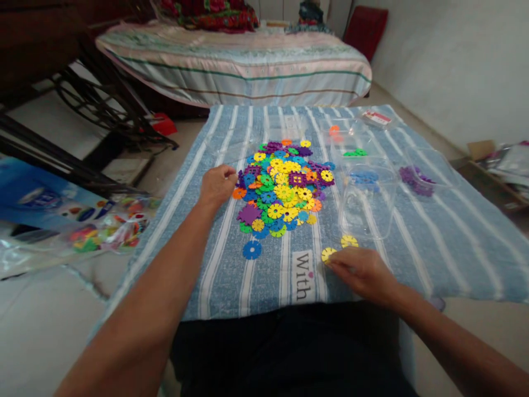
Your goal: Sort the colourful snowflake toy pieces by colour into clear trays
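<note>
A heap of colourful interlocking plastic discs [285, 190] lies in the middle of the striped cloth. At its left edge, my left hand [218, 186] has its fingers pinched on a purple plastic piece [240, 179]. A yellow interlocking disc [328, 255] is held by the fingertips of my right hand [363, 271], low over the cloth near the front edge. Just beyond that hand lies another yellow disc [349, 241]. One blue disc [252, 250] rests apart, in front of the heap.
Clear plastic containers stand on the right: one holds blue pieces [364, 179], one green pieces [356, 153], one purple pieces [417, 181], one orange pieces [334, 131]. A small clear box [377, 118] sits at the far right corner. Behind is a bed [248, 66].
</note>
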Available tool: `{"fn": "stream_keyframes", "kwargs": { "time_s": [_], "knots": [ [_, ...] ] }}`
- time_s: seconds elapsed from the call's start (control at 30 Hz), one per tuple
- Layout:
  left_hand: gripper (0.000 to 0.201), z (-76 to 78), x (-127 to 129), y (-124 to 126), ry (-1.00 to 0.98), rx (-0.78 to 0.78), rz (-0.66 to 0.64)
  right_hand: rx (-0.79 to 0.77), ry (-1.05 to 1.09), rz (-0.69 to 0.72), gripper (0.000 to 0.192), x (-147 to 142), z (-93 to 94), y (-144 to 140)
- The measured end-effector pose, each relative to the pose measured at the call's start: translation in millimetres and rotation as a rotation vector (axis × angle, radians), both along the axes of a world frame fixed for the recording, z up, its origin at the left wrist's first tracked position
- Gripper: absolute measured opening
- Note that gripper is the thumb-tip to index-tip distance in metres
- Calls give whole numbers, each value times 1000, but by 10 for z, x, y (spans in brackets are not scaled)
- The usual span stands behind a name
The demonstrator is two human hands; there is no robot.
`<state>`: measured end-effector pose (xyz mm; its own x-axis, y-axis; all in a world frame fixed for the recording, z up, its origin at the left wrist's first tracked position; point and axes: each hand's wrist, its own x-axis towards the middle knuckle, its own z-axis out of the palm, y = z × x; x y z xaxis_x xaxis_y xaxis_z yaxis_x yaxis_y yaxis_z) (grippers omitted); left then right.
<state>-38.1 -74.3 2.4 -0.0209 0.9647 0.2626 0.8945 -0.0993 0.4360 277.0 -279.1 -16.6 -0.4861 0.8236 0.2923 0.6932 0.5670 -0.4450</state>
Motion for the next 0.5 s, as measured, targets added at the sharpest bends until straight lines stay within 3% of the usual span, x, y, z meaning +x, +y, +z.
{"fn": "stream_keyframes", "kwargs": {
  "time_s": [0.13, 0.23, 0.37, 0.5],
  "knots": [
    [29, 136, -81, -606, 15, -9, -119, 456, -152, -153, 12, 177, -14, 33],
    [28, 158, -76, -1142, 11, 40, -240, 586, -219, -194, 7, 339, -23, 74],
    [25, 58, 19, -1748, 32, 132, -448, 554, -261, -247, 7, 451, -2, 61],
    [26, -116, 131, -2096, 102, 229, -567, 287, -167, -171, 19, 254, 106, -214]
  ]
}}
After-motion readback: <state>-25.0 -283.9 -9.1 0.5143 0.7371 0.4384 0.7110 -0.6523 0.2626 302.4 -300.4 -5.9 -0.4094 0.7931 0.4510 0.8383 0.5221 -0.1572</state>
